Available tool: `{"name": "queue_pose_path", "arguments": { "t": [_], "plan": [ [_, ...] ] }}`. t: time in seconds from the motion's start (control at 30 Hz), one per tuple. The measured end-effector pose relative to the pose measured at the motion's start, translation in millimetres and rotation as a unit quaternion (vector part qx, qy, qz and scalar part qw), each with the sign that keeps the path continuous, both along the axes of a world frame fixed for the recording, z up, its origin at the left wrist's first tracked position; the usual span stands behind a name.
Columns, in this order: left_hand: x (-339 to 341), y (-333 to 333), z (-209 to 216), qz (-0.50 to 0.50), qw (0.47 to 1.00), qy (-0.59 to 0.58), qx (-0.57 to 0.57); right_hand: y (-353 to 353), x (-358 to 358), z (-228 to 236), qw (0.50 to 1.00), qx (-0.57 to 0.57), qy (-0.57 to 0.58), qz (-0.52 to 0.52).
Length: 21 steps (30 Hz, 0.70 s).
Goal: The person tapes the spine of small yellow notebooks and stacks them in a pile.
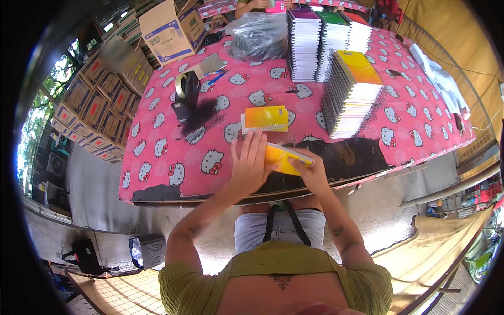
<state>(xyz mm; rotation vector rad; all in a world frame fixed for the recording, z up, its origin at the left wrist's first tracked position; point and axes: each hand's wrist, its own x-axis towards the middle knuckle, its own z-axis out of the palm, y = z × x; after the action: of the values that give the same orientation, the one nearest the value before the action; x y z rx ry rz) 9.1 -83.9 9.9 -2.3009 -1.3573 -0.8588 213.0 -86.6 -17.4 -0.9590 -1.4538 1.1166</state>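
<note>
A small yellow notebook (283,159) is tilted up at the near table edge, its page edge toward me. My right hand (314,170) grips its right end, with the thumb on the near side. My left hand (250,159) reaches over its left end, fingers stretched out and the thumb next to the notebook. Just beyond lies a small pile of yellow-orange notebooks (266,116), close to my left fingertips. Farther left, a loose heap of black wire binding coils (207,118) lies beside a black tape dispenser (187,97).
A tall stack of spiral notebooks (353,92) stands to the right, with more stacks (303,44) behind. Clear plastic bags (257,37), an open carton (172,34) and blue scissors (216,77) lie farther back. Cartons (92,100) are piled at left. A person's hands show at the far side.
</note>
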Motion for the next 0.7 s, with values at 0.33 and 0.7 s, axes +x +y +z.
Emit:
{"name": "queue_pose_path", "arguments": {
  "t": [0.33,0.7],
  "plan": [
    [-42,36,34,-0.236,0.935,-0.108,-0.243,2,6,-2,0.997,0.000,-0.024,0.067],
    [-39,33,31,-0.221,0.945,-0.093,-0.222,5,5,-9,0.996,0.049,-0.053,0.060]
  ]
}}
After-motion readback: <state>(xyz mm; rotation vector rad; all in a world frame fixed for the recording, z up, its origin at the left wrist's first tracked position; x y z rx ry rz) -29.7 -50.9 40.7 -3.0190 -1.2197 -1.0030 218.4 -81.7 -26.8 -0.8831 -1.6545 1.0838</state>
